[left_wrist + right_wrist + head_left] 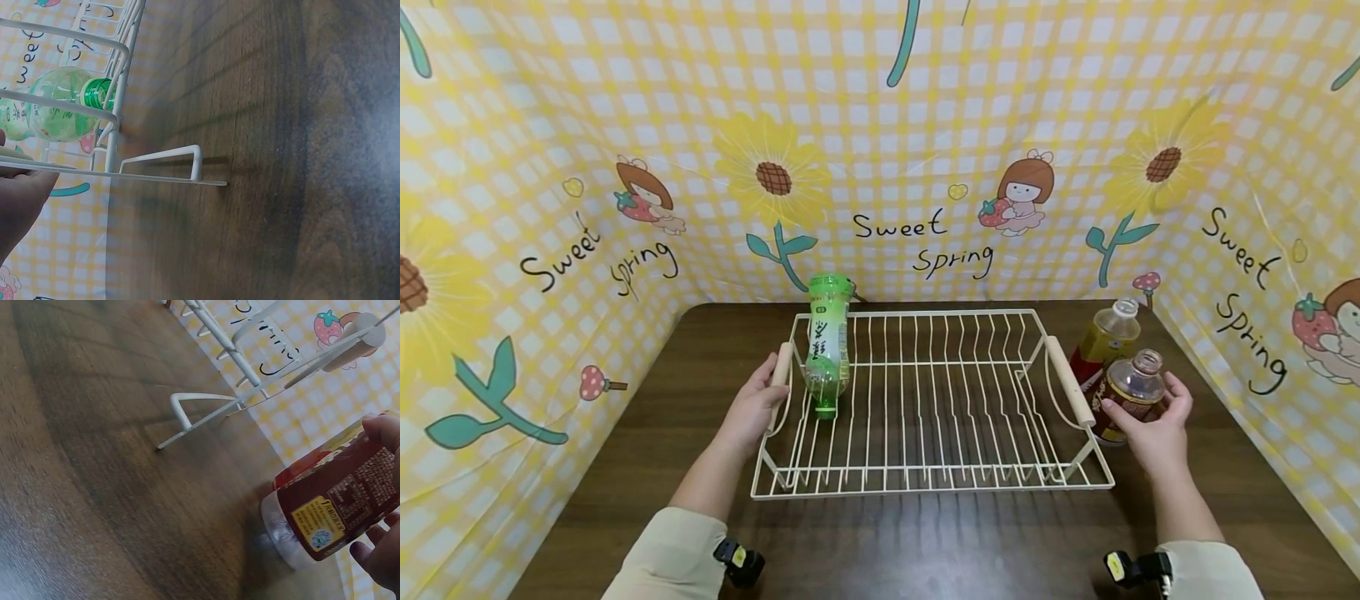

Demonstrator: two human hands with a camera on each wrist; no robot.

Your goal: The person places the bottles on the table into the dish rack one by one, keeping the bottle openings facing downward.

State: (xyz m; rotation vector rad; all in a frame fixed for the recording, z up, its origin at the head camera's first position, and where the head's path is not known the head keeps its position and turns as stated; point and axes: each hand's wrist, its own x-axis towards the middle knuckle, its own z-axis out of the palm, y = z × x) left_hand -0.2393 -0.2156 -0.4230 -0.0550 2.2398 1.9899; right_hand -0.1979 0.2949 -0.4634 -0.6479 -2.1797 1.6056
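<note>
A cream wire dish rack point(932, 492) with wooden handles stands on the dark table. My left hand point(751, 410) grips its left wooden handle point(782, 364). Inside the rack at the left, a green plastic bottle point(829, 346) stands upside down, its green cap at the bottom, also seen as a bottle point(62, 106) in the left wrist view. To the right of the rack, my right hand point(1159, 429) holds an uncapped bottle with a dark brown label point(1131, 392) upright, thumb on one side and fingers on the other. That bottle's label point(344, 494) faces the right wrist view.
Just behind the held bottle stands another uncapped bottle with a yellow and red label point(1108, 333). The rack's right wooden handle point(1070, 382) lies close beside both bottles. A yellow checked cloth point(880, 150) hangs around the brown table point(910, 550) at the back and sides.
</note>
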